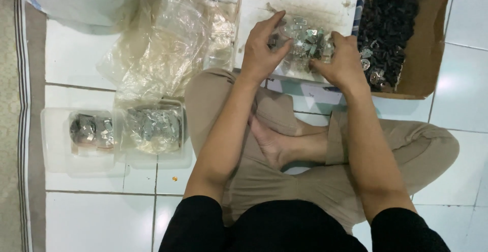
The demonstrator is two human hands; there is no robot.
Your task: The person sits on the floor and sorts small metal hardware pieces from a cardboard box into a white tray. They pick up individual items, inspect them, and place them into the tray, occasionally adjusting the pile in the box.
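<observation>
A heap of small shiny metal clips [306, 40] lies on a stained white board [264, 3] in front of my crossed legs. My left hand [262, 48] rests at the left side of the heap, its fingers pinched on small parts at the heap's edge. My right hand [341, 61] sits at the heap's right side with its fingers curled into the clips. I cannot tell exactly which pieces either hand grips.
A cardboard box [424, 53] of small black parts stands at the right. Crumpled clear plastic bags [162, 43] lie to the left. Two clear plastic tubs [56, 145] holding bagged metal pieces sit on the white tiled floor at left. A striped mat [23, 130] runs along the far left.
</observation>
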